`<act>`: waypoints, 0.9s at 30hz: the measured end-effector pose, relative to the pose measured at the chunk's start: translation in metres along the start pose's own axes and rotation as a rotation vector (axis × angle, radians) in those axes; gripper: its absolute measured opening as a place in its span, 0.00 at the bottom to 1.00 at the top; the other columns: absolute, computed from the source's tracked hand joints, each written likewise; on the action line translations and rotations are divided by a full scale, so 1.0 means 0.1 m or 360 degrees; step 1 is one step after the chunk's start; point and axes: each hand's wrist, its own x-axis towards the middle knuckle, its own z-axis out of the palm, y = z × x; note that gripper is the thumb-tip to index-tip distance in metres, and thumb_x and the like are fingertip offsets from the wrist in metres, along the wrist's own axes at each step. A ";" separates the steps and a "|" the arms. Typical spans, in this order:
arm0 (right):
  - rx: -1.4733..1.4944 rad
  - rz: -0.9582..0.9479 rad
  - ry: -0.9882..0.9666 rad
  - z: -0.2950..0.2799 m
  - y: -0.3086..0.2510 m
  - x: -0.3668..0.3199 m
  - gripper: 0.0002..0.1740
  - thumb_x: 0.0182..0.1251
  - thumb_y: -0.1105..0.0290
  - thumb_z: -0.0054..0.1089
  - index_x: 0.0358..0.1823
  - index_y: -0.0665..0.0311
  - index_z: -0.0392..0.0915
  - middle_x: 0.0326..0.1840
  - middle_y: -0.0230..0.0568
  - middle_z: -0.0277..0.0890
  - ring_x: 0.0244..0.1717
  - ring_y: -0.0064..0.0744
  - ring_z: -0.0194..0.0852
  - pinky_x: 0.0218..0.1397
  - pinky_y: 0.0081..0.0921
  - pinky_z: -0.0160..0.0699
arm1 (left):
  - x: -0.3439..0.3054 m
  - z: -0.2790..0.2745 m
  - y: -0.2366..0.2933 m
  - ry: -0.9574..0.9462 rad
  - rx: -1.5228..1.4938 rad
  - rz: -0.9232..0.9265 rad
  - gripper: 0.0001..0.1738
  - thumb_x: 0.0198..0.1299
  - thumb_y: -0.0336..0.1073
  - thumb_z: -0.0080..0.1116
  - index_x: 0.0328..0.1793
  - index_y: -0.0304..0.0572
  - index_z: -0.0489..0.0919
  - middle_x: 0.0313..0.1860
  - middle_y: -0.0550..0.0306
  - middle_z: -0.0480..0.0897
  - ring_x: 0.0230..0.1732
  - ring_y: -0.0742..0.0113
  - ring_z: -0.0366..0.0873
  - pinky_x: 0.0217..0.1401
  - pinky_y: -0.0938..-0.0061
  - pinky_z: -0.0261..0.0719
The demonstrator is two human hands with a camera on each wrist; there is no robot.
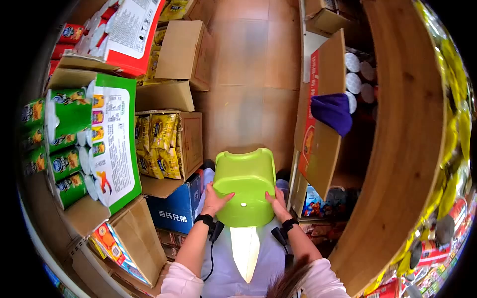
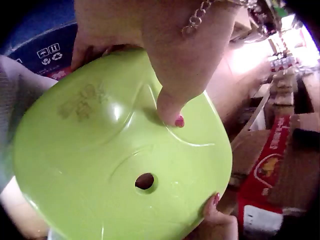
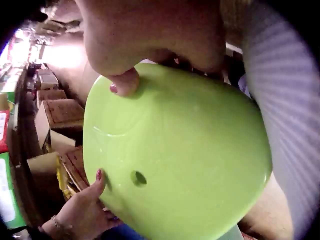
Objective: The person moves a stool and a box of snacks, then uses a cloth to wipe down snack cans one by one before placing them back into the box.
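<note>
Left hand: the left hand (image 1: pixel 217 199) grips one side of the stool, thumb laid on the seat, fingers round the edge.
Right hand: the right hand (image 1: pixel 278 202) grips the opposite side likewise, its thumb also on the seat.
Stool: the green stool (image 1: pixel 245 181) is between the two hands, in front of the person's lap; its seat, with a small round hole (image 1: pixel 243 204), faces the person. Whether it touches the floor, I cannot tell.
Wrists: a black band (image 1: pixel 204 218) on the left and another on the right; the wrist views show a chain bracelet (image 2: pixel 197 16) on the left.
Left, close: a blue carton (image 1: pixel 174 207) just beside the left hand, and beyond it an open box of yellow bags (image 1: pixel 164 130).
Left, farther: a green carton (image 1: pixel 117 144) with green cans (image 1: pixel 67 163) in it, a red-edged carton (image 1: pixel 133 35) past that.
Right: an open box (image 1: pixel 325 164) with red print; a purple cloth (image 1: pixel 332 111) hangs over its flap, near white-lidded cans (image 1: pixel 353 83).
Far right: a wooden board (image 1: pixel 407 114), yellow packets (image 1: pixel 453 134) beyond.
Ahead: tiled floor (image 1: pixel 238 89) between the rows.
</note>
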 end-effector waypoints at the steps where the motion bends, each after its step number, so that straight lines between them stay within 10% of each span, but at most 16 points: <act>1: -0.0073 0.0011 -0.0014 0.11 0.07 -0.08 0.47 0.63 0.54 0.61 0.75 0.69 0.46 0.76 0.58 0.46 0.76 0.51 0.44 0.75 0.33 0.47 | -0.14 -0.05 -0.01 0.0039 0.0124 -0.0047 0.55 0.46 0.55 0.72 0.74 0.51 0.50 0.63 0.32 0.64 0.64 0.38 0.65 0.66 0.55 0.66; 11: -0.0601 -0.0180 0.0136 0.35 -0.51 1.08 0.45 0.66 0.79 0.51 0.77 0.37 0.41 0.66 0.75 0.48 0.58 0.71 0.64 0.60 0.45 0.68 | 1.48 0.14 0.06 -0.0475 0.0648 -0.0210 0.57 0.47 0.48 0.72 0.78 0.68 0.44 0.55 0.24 0.68 0.54 0.32 0.73 0.58 0.52 0.73; 15: -0.0525 -0.0339 0.0105 0.38 -0.31 1.48 0.43 0.59 0.82 0.54 0.75 0.46 0.49 0.59 0.73 0.60 0.57 0.68 0.66 0.57 0.43 0.71 | 1.65 0.25 0.07 -0.0318 0.0926 -0.0187 0.52 0.45 0.45 0.73 0.74 0.60 0.52 0.54 0.29 0.68 0.52 0.36 0.76 0.52 0.54 0.78; 19: -0.1226 0.0157 -0.0024 0.54 -0.60 1.52 0.33 0.59 0.71 0.56 0.68 0.60 0.59 0.52 0.63 0.73 0.53 0.66 0.71 0.57 0.48 0.71 | 1.73 0.47 -0.04 -0.0481 0.1173 0.0066 0.43 0.43 0.44 0.74 0.64 0.53 0.62 0.57 0.41 0.69 0.46 0.38 0.79 0.46 0.55 0.80; 22: -0.1892 0.0352 -0.0274 0.67 -0.68 1.61 0.26 0.59 0.63 0.54 0.60 0.62 0.70 0.58 0.61 0.72 0.58 0.65 0.70 0.56 0.51 0.72 | 1.74 1.05 -0.33 -0.0377 0.1642 0.0074 0.16 0.64 0.38 0.48 0.57 0.53 0.77 0.47 0.54 0.80 0.44 0.52 0.83 0.40 0.51 0.78; 25: -0.1979 0.0356 -0.0640 0.55 -1.58 1.49 0.24 0.58 0.58 0.54 0.53 0.62 0.78 0.61 0.55 0.72 0.63 0.61 0.67 0.59 0.49 0.72 | 1.59 1.45 -0.16 -0.0524 0.1705 0.0218 0.16 0.64 0.48 0.46 0.47 0.49 0.78 0.28 0.54 0.82 0.36 0.59 0.84 0.35 0.58 0.77; 27: -0.1579 0.0053 -0.0225 0.63 -1.29 2.02 0.25 0.60 0.59 0.53 0.58 0.62 0.75 0.60 0.51 0.73 0.64 0.53 0.68 0.63 0.40 0.69 | 1.63 1.53 -0.10 -0.0535 0.1594 0.0324 0.16 0.64 0.48 0.47 0.48 0.49 0.78 0.31 0.52 0.81 0.39 0.58 0.82 0.38 0.59 0.76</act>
